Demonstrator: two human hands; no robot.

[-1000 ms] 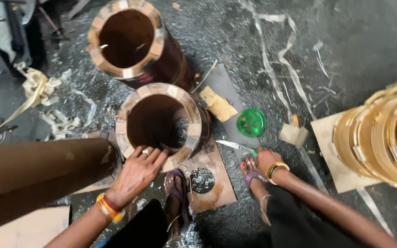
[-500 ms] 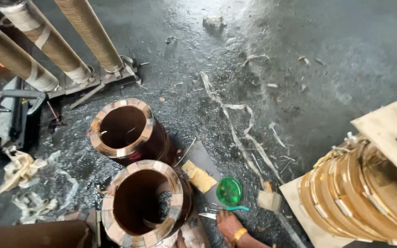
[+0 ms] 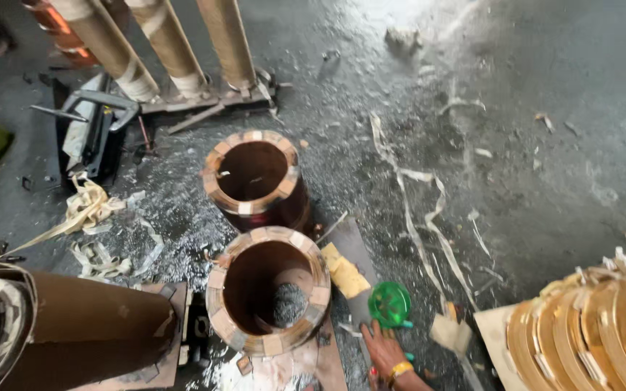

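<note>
Only my right hand [image 3: 387, 352] shows, at the bottom edge, with a yellow bangle on the wrist. It lies low over the dark floor with its fingers stretched out, the tips just below a round green disc [image 3: 390, 303]. Nothing is gripped in it. Left of the hand stands a hollow copper coil [image 3: 235, 310] with a tan paper rim, upright on a brown board. A second coil of the same kind [image 3: 284, 203] stands behind it. A yellow pad [image 3: 345, 275] lies between the near coil and the disc. My left hand is out of frame.
A big brown cylinder [image 3: 88, 329] lies at the lower left. Stacked copper windings [image 3: 595, 333] on a pale board fill the lower right. A small white block [image 3: 449, 333] sits beside the hand. Paper strips [image 3: 429, 217] and shavings litter the floor. Tall wrapped tubes [image 3: 161, 36] and a black tool [image 3: 96, 134] stand behind.
The view has tilted up toward the far floor. My left hand, earlier on the near coil's rim, has left the frame. My right hand stays on the floor by the green disc.
</note>
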